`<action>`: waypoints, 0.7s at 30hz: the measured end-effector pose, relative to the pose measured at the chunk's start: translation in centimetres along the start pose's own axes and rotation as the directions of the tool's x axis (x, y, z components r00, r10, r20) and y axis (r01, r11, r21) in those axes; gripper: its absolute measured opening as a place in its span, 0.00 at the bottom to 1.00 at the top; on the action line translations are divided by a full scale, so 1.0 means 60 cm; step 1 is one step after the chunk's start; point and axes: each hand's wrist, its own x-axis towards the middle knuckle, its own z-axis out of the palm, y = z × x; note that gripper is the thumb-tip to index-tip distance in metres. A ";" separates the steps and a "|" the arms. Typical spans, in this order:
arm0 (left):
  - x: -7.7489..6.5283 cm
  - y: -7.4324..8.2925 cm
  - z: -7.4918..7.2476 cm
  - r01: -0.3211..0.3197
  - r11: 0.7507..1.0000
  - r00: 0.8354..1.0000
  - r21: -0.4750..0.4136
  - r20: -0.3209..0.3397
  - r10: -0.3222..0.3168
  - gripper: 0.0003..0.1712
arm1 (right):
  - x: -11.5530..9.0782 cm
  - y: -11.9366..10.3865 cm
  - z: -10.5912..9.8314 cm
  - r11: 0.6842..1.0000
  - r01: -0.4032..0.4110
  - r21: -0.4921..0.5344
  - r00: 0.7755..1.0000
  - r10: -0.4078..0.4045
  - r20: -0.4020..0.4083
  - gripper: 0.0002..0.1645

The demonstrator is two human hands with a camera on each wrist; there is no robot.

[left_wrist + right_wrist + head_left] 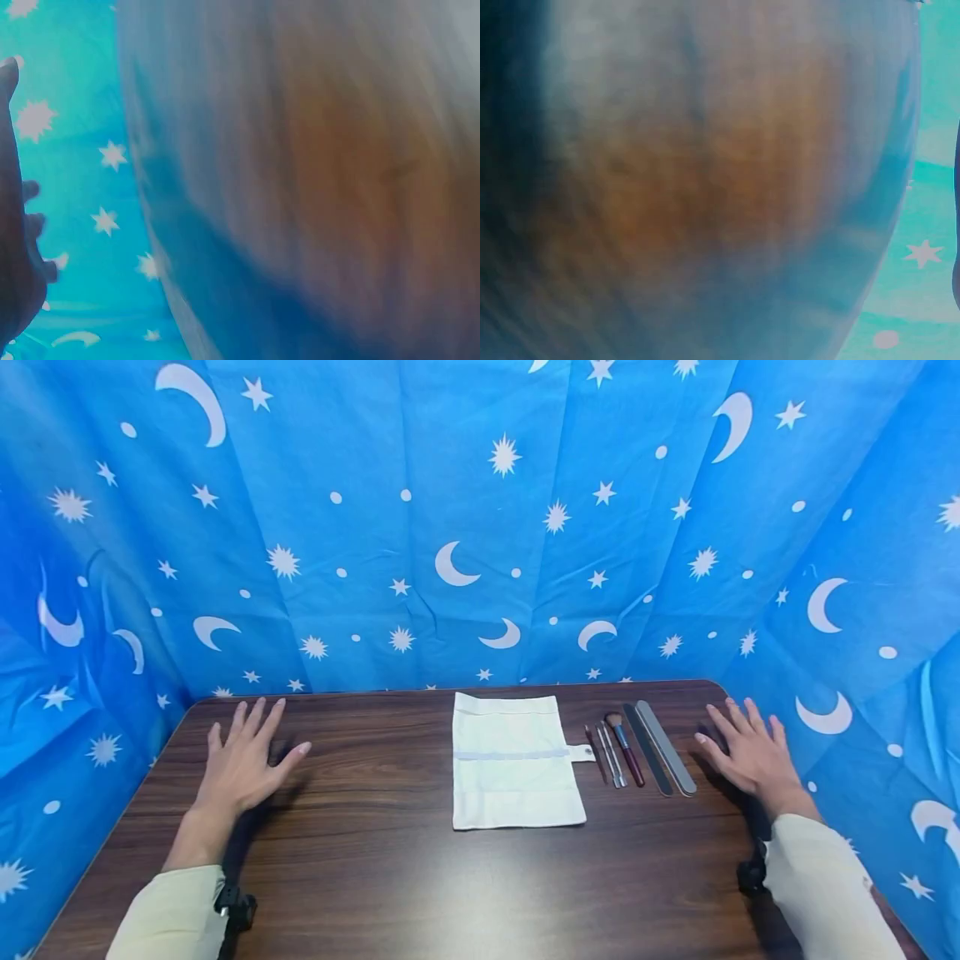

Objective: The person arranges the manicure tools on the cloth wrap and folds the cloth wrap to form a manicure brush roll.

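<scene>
Both hands are free of any object, their fingers extended and spread: the left hand (243,764) is at the left part of the wood-grain desk (375,877), the right hand (753,756) near its right edge; whether either palm touches the surface I cannot tell. A white fabric tool pouch (517,797) lies unfolded between them, right of centre, its short snap tab (582,752) pointing right. Just beside the tab, in a slanted row, lie a slim dark-red stick (596,754), two thin metal manicure tools (607,758), a makeup brush (632,763) with bristles toward the far edge, a black nail file (647,750) and a grey nail file (666,748), the last nearest the right hand. Blue moon-and-star cloth (375,527) hangs behind.
</scene>
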 end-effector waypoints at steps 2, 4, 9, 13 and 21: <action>0.004 0.017 -0.004 0.013 0.997 1.000 -0.073 0.021 -0.011 0.52 | 0.004 -0.005 -0.004 1.000 0.000 0.008 1.000 0.000 -0.002 0.45; 0.008 0.038 -0.006 0.033 0.988 0.998 -0.152 0.057 -0.024 0.50 | 0.007 -0.012 -0.008 1.000 -0.003 0.018 1.000 0.003 -0.003 0.44; 0.013 0.098 0.003 0.071 0.944 0.989 -0.322 0.143 -0.026 0.47 | 0.009 -0.033 -0.019 0.997 -0.010 0.081 1.000 0.009 0.011 0.43; 0.018 0.141 0.018 0.085 0.894 0.985 -0.441 0.173 -0.009 0.45 | 0.005 -0.050 -0.025 0.992 -0.002 0.127 1.000 0.000 0.018 0.43; 0.019 0.205 0.053 0.090 0.806 0.983 -0.585 0.180 0.021 0.34 | -0.002 -0.081 -0.037 0.976 -0.056 0.210 0.998 0.050 0.036 0.44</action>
